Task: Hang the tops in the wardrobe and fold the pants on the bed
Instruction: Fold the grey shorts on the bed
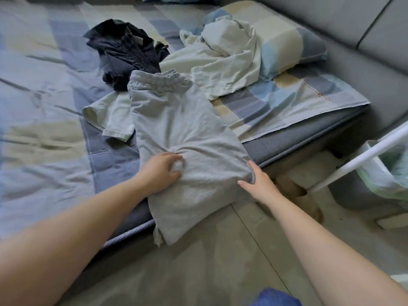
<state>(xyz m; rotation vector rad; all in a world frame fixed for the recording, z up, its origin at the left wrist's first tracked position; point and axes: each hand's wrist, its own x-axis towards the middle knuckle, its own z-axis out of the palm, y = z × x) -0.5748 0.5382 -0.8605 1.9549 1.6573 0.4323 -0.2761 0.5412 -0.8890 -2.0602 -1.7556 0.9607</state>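
Grey pants [183, 129] with an elastic waistband lie folded lengthwise on the bed [44, 107], their leg ends hanging over the bed's near edge. My left hand [161, 173] pinches a bunch of the grey fabric near the middle. My right hand [258, 182] grips the pants' right edge at the bed's corner. A pale cream top [225, 69] lies crumpled behind the pants, and one of its sleeves [110, 115] sticks out on the left. A dark navy garment [125, 54] is heaped further back.
A checked pillow [284, 45] rests at the back right against a grey padded headboard [353, 23]. On the floor to the right stands a bin with a green bag [388, 173], crossed by a white pole [362, 160]. Slippers [295, 191] lie beside the bed.
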